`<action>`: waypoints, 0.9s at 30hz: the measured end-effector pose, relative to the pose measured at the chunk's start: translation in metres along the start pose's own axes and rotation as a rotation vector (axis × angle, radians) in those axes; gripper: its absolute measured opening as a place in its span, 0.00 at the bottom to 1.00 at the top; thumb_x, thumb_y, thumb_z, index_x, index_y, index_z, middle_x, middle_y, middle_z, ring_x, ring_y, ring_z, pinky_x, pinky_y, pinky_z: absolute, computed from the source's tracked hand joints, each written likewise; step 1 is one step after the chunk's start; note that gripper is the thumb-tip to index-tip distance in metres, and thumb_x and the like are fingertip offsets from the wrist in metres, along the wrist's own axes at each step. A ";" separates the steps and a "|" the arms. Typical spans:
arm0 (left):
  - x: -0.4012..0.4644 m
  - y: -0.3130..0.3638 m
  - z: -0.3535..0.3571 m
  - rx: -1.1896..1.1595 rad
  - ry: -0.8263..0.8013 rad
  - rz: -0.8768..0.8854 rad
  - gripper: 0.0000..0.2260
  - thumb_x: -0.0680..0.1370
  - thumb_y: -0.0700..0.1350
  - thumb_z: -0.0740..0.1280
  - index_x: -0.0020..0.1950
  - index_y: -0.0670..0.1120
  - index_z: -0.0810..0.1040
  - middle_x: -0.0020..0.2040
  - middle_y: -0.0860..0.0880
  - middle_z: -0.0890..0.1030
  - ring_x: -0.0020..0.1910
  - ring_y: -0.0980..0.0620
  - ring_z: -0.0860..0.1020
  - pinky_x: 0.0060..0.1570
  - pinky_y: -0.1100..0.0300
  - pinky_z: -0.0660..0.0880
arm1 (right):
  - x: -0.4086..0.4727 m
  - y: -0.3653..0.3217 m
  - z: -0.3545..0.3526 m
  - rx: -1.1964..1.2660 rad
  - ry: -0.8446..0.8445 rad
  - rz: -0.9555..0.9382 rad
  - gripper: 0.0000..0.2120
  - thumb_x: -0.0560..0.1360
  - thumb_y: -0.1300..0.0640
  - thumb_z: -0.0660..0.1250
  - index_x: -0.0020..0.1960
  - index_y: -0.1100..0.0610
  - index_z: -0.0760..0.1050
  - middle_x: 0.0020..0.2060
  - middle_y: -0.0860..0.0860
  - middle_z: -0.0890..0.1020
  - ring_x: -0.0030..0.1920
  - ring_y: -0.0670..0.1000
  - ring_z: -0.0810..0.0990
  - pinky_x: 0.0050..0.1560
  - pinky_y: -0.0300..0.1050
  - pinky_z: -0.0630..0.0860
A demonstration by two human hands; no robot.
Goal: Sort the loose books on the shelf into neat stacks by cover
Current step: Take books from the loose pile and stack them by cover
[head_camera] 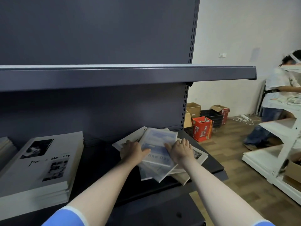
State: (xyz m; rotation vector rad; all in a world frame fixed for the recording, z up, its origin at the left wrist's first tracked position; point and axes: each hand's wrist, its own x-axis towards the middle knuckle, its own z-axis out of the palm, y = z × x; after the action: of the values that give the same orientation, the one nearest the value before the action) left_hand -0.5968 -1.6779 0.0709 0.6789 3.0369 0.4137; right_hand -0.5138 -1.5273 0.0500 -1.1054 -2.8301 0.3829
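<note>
A messy pile of loose books lies fanned out at the right end of the dark shelf. On top sits a pale blue book with "fine day" on its cover. My left hand presses on the blue book's left edge, and my right hand lies flat on its right edge. White-covered books stick out beneath. At the left stands a neat stack of white "Time Memory" books. Another stack is partly cut off at the far left.
An upper shelf board overhangs the working shelf. To the right, cardboard boxes and a black crate sit on the wooden floor. Another person works at a white rack further right.
</note>
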 end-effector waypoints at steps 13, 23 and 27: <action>-0.003 -0.009 -0.005 -0.608 -0.108 -0.001 0.27 0.68 0.52 0.76 0.59 0.40 0.71 0.58 0.46 0.77 0.56 0.46 0.78 0.49 0.57 0.77 | 0.004 -0.011 -0.004 -0.028 0.022 -0.061 0.37 0.79 0.36 0.46 0.74 0.65 0.61 0.75 0.62 0.57 0.75 0.59 0.53 0.74 0.53 0.51; -0.015 -0.045 -0.027 -0.897 0.007 0.091 0.18 0.69 0.46 0.76 0.52 0.43 0.71 0.49 0.48 0.79 0.44 0.51 0.80 0.38 0.58 0.78 | 0.001 -0.042 -0.009 0.272 0.086 -0.166 0.35 0.77 0.33 0.51 0.62 0.64 0.72 0.59 0.59 0.76 0.62 0.58 0.72 0.60 0.49 0.68; -0.019 -0.071 -0.040 -0.974 0.010 0.078 0.16 0.69 0.45 0.76 0.48 0.45 0.70 0.48 0.46 0.79 0.40 0.51 0.80 0.25 0.62 0.75 | -0.006 -0.075 -0.012 0.520 0.091 -0.192 0.27 0.76 0.38 0.60 0.56 0.63 0.71 0.51 0.57 0.80 0.54 0.59 0.79 0.46 0.47 0.70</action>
State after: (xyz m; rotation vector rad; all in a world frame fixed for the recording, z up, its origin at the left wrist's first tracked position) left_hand -0.6115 -1.7574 0.0901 0.6716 2.3292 1.6918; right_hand -0.5567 -1.5822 0.0809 -0.7172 -2.5023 0.9504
